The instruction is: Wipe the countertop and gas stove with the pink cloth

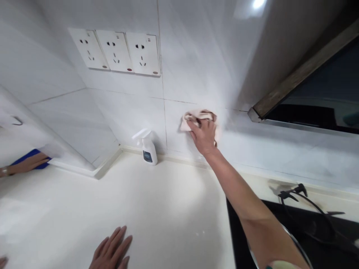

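My right hand (204,136) presses a pale pink cloth (200,113) against the tiled wall (185,82), its fingers bent over the bunched fabric. Part of the cloth is hidden under the hand. Low in the view, my left hand (110,251) rests on the white countertop (168,213) with its fingers stretched out and nothing in them. A white spray bottle (148,149) with a dark label stands upright at the foot of the wall, left of the cloth.
Three socket plates (114,51) sit on the wall at upper left. A range hood (308,74) juts out at upper right, above a black gas stove (316,228) with a pan support. At far left, another person's hand (30,163) is on a blue cloth (42,165).
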Available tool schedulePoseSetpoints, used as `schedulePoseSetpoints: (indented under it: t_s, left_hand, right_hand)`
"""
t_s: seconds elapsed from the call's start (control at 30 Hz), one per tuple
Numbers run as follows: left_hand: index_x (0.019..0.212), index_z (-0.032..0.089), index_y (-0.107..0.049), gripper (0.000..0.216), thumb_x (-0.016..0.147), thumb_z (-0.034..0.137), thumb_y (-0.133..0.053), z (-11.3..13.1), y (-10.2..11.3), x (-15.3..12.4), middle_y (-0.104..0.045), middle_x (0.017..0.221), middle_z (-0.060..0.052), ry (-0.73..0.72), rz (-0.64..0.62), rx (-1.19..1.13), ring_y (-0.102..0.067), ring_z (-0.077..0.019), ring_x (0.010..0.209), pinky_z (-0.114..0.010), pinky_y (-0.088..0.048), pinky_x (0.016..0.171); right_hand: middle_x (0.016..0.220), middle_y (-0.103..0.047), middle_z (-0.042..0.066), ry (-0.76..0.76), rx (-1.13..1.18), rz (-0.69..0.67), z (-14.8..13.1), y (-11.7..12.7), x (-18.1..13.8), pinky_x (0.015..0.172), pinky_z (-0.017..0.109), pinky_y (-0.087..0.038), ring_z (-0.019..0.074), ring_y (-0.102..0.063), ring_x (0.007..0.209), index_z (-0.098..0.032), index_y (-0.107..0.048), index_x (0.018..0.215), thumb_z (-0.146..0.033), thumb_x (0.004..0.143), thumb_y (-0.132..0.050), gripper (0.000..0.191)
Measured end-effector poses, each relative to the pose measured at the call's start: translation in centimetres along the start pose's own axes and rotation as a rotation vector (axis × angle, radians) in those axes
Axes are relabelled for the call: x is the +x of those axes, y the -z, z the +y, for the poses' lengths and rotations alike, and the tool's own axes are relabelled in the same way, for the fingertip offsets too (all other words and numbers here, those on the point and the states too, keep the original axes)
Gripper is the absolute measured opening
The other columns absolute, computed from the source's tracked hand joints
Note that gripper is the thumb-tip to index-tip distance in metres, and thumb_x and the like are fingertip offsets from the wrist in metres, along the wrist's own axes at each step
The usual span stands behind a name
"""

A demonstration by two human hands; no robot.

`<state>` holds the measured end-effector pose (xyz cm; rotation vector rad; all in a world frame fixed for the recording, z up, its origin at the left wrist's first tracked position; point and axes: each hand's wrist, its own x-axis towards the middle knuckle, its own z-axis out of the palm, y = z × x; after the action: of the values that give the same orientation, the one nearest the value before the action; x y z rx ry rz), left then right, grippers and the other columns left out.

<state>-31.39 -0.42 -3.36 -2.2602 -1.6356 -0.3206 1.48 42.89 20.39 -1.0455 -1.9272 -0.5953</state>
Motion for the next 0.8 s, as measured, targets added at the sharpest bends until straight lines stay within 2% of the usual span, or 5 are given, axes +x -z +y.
schedulePoseSetpoints:
  t_s: [0.1,0.27,0.53,0.67,0.8]
  left_hand:
    - [0.159,0.031,-0.048,0.061,0.098,0.040,-0.057,0.2,0.3,0.2,-0.043,0.169,-0.006,0.004,0.006,-0.009,-0.040,-0.0243,0.155,-0.039,-0.021,0.129]
    - [0.153,0.030,-0.055,0.056,0.098,0.041,-0.058,0.3,0.8,0.2,-0.043,0.169,-0.007,0.000,0.003,0.000,-0.039,-0.0256,0.156,-0.040,-0.024,0.127]
    - [0.160,0.032,-0.045,0.062,0.099,0.042,-0.055,0.2,0.4,-0.3,-0.041,0.170,-0.007,-0.001,-0.014,0.055,-0.035,-0.0242,0.158,-0.042,-0.027,0.126]
    - [0.158,0.033,-0.048,0.060,0.099,0.043,-0.056,-0.1,0.1,-0.8,-0.043,0.169,-0.006,0.005,-0.026,0.035,-0.040,-0.0247,0.155,-0.042,-0.032,0.123]
    - [0.150,0.036,-0.059,0.053,0.098,0.044,-0.055,0.8,-1.1,-0.8,-0.054,0.161,-0.005,0.133,-0.055,-0.036,-0.049,-0.0275,0.148,-0.046,-0.041,0.117]
  right_hand:
    - [0.153,-0.049,0.011,0.153,0.014,0.041,-0.3,0.3,3.4,0.108,0.055,-0.039,0.0341,-0.039,0.138,-0.034,-0.064,0.140,-0.034,0.104,-0.059,0.037]
    - [0.173,-0.024,0.014,0.055,0.058,0.053,-1.3,-1.3,5.4,0.114,0.071,-0.025,0.0430,-0.012,0.157,-0.027,-0.045,0.159,-0.043,0.109,-0.048,0.052]
    - [0.165,-0.048,0.001,0.352,0.276,-0.699,-6.8,-7.6,-9.3,0.130,0.051,-0.023,0.0247,-0.040,0.149,-0.033,-0.054,0.154,-0.011,0.104,-0.041,0.056]
    - [0.157,-0.057,0.002,0.299,0.297,-0.806,-2.8,-6.7,-13.6,0.132,0.050,-0.021,0.0226,-0.041,0.149,-0.031,-0.055,0.154,-0.008,0.103,-0.037,0.059]
    - [0.153,-0.059,0.006,0.146,0.099,-0.693,5.0,-2.4,-16.1,0.129,0.057,-0.021,0.0286,-0.041,0.147,-0.034,-0.060,0.150,-0.013,0.103,-0.044,0.054]
